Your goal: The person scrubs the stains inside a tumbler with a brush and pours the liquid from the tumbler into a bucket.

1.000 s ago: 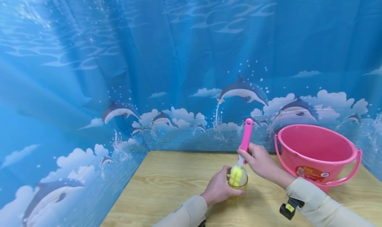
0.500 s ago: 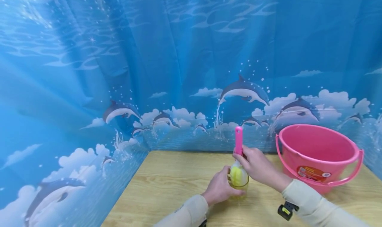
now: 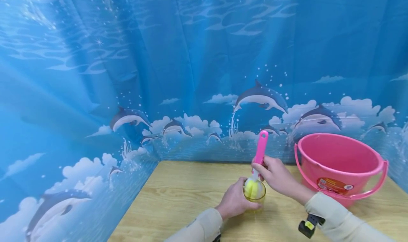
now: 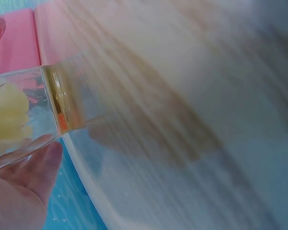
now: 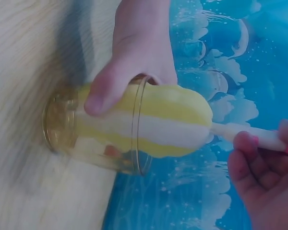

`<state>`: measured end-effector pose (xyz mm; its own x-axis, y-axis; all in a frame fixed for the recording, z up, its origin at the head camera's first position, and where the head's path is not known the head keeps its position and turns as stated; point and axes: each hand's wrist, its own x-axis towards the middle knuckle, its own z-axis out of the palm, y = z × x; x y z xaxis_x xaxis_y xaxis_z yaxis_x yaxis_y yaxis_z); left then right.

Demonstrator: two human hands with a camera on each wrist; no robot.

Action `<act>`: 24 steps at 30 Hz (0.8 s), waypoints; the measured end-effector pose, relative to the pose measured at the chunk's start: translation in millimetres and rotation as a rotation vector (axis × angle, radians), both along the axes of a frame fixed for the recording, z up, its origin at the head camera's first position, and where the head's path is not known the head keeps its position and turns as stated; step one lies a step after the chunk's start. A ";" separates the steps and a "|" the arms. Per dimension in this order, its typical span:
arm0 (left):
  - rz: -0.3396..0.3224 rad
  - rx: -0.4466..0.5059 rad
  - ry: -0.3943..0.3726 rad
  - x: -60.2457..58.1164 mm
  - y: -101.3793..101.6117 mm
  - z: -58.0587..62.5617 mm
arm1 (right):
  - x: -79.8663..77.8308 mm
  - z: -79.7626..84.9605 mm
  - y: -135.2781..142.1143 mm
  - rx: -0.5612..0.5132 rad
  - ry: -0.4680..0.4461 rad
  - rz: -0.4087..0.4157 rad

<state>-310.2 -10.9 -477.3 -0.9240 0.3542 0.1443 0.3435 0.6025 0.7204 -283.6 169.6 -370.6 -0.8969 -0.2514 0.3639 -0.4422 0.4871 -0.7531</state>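
Observation:
My left hand grips a clear amber-tinted glass cup that stands on the wooden table. Its thumb lies along the glass in the right wrist view. My right hand holds the pink-and-white handle of a sponge cup brush. The yellow and white sponge head sits partly inside the cup, its upper part sticking out past the rim. In the left wrist view the cup's thick base shows, with the yellow sponge through the glass.
A pink bucket with a pink carrying handle and a red label stands at the right of the table. A blue curtain printed with dolphins hangs behind and at the left.
The brush handle tilts to upright and then leans right again, as the right hand shifts left and back. The left hand and cup stay in about the same place.

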 end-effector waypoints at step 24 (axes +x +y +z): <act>-0.005 0.019 -0.058 -0.4 1.1 1.3 | -1.4 -4.7 -7.1 0.157 0.129 0.018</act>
<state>-310.6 -9.9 -476.0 -0.9294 0.3562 0.0970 0.3033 0.5870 0.7506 -285.1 162.4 -375.3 -0.8403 -0.3296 0.4304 -0.5395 0.5855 -0.6051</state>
